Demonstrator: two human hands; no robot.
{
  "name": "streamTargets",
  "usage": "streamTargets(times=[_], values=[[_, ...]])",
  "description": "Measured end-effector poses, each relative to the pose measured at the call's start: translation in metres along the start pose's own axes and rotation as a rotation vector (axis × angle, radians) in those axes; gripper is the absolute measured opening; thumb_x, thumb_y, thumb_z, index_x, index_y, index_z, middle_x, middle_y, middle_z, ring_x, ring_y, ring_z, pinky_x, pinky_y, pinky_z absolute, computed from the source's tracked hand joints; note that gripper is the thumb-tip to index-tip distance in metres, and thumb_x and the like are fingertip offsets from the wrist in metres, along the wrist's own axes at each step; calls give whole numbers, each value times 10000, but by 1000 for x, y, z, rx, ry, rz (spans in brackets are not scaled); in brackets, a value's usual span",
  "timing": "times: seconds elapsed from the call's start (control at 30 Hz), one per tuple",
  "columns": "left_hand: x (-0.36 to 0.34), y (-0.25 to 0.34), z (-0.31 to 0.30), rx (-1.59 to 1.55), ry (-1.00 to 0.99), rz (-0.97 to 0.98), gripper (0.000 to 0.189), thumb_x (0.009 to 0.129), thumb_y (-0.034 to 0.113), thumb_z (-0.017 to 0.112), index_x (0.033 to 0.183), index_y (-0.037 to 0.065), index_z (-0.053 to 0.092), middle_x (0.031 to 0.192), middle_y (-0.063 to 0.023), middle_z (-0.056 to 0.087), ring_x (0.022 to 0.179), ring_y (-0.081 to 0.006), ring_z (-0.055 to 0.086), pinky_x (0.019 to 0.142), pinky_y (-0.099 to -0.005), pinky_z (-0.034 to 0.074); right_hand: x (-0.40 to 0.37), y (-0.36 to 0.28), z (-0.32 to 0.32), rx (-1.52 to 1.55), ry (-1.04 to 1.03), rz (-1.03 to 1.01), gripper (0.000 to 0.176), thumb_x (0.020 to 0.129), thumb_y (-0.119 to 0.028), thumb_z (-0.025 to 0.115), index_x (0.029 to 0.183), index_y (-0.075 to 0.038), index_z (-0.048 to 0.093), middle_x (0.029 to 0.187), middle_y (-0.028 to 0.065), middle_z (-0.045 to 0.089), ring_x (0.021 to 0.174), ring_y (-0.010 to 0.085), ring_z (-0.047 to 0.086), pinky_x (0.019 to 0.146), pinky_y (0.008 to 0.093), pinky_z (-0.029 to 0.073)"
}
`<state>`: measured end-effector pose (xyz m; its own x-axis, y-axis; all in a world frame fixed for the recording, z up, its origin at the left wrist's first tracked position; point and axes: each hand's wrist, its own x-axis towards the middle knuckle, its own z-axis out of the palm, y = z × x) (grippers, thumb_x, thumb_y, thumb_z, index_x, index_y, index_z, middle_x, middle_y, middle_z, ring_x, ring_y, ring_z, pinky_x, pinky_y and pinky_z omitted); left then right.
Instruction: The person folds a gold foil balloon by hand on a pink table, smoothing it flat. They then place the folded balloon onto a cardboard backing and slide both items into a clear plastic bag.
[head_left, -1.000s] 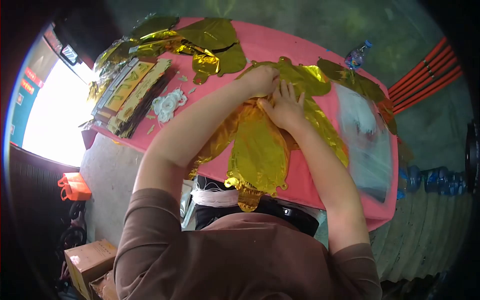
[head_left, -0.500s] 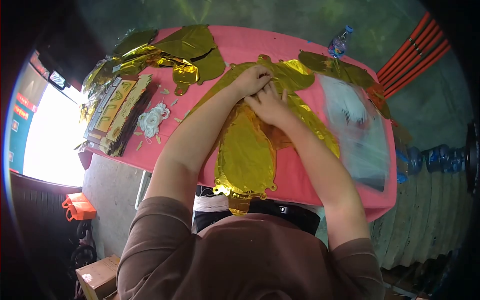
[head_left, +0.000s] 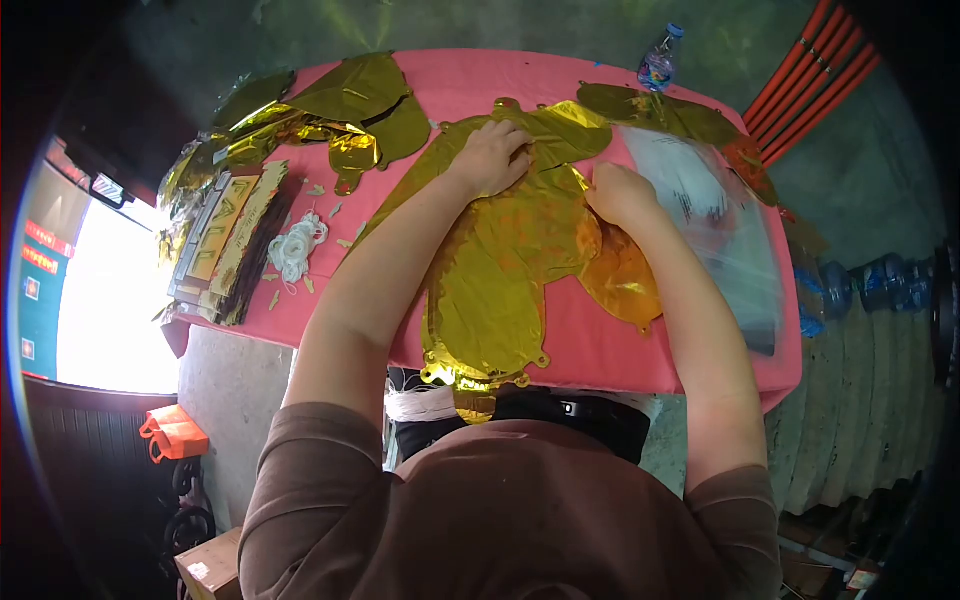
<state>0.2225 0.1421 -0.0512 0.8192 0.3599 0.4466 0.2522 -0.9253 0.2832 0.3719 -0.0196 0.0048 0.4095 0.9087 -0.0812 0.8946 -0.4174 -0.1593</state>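
A large flat sheet of gold foil [head_left: 490, 290], made of several rounded lobes with small tabs, lies over the near middle of the pink-covered table. On its upper part rests my left hand [head_left: 493, 158], fingers a little spread and curved on the foil. My right hand [head_left: 618, 195] is closed at the foil's right edge, its fingertips pinching that edge. Below my right hand an orange foil lobe [head_left: 622, 280] lies on the pink cloth [head_left: 590, 350]. The foil's bottom end hangs over the table's near edge.
More gold foil [head_left: 355, 90] lies at the far left, beside stacked printed cards [head_left: 225, 240] and white string [head_left: 296, 245]. Clear plastic bags [head_left: 715, 250] cover the right side. A bottle [head_left: 660, 60] stands at the far edge, near another foil piece [head_left: 670, 115].
My hands have moved apart from each other, the right one to the right. The foil's right lobe has shifted, and more of the orange part shows.
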Motion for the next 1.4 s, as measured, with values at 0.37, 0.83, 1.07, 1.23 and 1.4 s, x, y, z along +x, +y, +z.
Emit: streamTargets(times=[0.37,0.83,1.07,1.23,1.4], values=[[0,-4,6,43,23,0,393,834,306,514,1161,90,547,1172,-90,495,1100,-271,444,939,-388,356,25,15,-23,752,-282,-199,165,804,-192,625,719,-64,567,638,-31,541,573,53,478,488,209,357],[1,-19,11,70,46,56,419,737,216,593,1142,120,543,1119,-45,508,1037,-270,473,868,-376,403,36,-22,22,1336,-192,-253,303,914,-227,502,1094,6,572,1040,72,619,989,188,587,833,281,450],[15,-52,40,37,1,-40,332,772,224,553,1082,112,598,1118,-50,516,1001,-249,481,834,-381,423,52,-51,53,726,323,-395,506,923,-349,433,1276,14,417,1292,197,454,1222,287,414,1012,378,303],[22,-74,61,-41,90,-4,307,782,211,539,1066,112,601,1062,-62,551,966,-258,509,809,-396,435,40,-80,61,556,427,-520,586,904,-402,409,1365,-54,306,1388,225,311,1324,364,229,1070,524,132],[16,-60,44,61,10,22,279,790,199,525,1043,108,601,1025,-70,569,945,-263,529,798,-402,441,9,-90,35,772,297,-735,517,917,-330,444,1328,-28,358,1278,200,436,1233,311,378,1040,420,252]])
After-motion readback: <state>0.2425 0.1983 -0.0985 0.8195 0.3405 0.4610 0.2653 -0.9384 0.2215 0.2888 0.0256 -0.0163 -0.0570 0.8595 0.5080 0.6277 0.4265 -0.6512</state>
